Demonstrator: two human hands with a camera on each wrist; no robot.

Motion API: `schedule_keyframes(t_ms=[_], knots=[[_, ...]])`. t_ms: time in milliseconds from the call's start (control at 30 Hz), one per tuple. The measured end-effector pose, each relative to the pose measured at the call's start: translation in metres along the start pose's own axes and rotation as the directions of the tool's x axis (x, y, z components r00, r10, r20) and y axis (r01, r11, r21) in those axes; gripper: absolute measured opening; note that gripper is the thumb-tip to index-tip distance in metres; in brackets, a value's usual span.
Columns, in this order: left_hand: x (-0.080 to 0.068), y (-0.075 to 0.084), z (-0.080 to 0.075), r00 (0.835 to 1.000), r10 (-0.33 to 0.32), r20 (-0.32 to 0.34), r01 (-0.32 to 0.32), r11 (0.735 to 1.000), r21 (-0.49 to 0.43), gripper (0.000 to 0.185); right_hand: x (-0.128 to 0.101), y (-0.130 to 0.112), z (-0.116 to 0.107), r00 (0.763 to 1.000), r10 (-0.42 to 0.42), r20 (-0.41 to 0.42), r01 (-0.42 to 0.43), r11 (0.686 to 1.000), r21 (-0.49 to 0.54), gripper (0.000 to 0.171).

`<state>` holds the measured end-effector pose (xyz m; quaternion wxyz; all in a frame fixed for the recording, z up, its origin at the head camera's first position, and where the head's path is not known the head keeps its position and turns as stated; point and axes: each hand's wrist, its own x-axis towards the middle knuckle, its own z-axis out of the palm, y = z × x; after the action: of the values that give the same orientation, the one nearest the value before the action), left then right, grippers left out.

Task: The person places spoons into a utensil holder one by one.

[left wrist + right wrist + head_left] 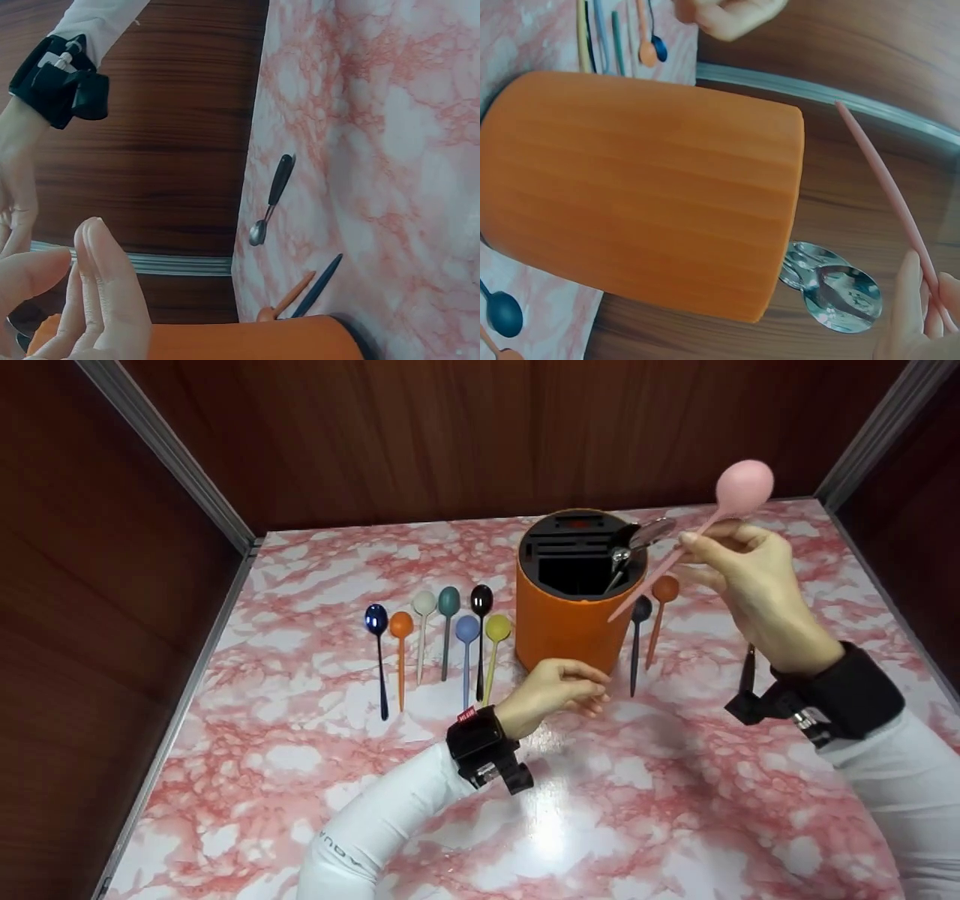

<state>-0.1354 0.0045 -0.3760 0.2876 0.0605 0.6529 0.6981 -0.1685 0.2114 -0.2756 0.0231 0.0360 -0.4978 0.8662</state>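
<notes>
A pink spoon (744,486) is pinched by my right hand (757,577) above and right of an orange utensil holder (574,634). The spoon's bowl is up, and its handle slants down to the left, across the holder's right side in the head view. In the right wrist view the pink handle (889,184) stands apart from the holder. Shiny metal spoons (844,296) stick out of the holder's black slotted top (547,544). My left hand (555,694) is at the holder's lower front, fingers loosely bent and holding nothing; whether it touches the holder I cannot tell.
Left of the holder lie several spoons, among them a dark blue (376,619), a green (448,601) and a yellow one (497,628). To its right are a dark spoon (640,609) and a rust-orange one (664,589). A black-handled metal spoon (279,184) lies farther right.
</notes>
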Motion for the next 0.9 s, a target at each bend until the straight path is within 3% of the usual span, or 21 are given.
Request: schedule_keyframes(t_ms=[467, 900], knots=[[-0.004, -0.009, -0.006, 1.0, -0.018, -0.021, 0.018, 1.0, -0.02, 0.024, 0.012, -0.001, 0.001, 0.99, -0.105, -0.092, 0.112, 0.99, 0.086, 0.009], [-0.003, -0.024, -0.014, 0.998, -0.052, -0.041, 0.052, 0.999, 0.013, 0.024, 0.018, 0.011, 0.002, 0.975, -0.202, -0.095, 0.197, 0.979, -0.055, 0.007]])
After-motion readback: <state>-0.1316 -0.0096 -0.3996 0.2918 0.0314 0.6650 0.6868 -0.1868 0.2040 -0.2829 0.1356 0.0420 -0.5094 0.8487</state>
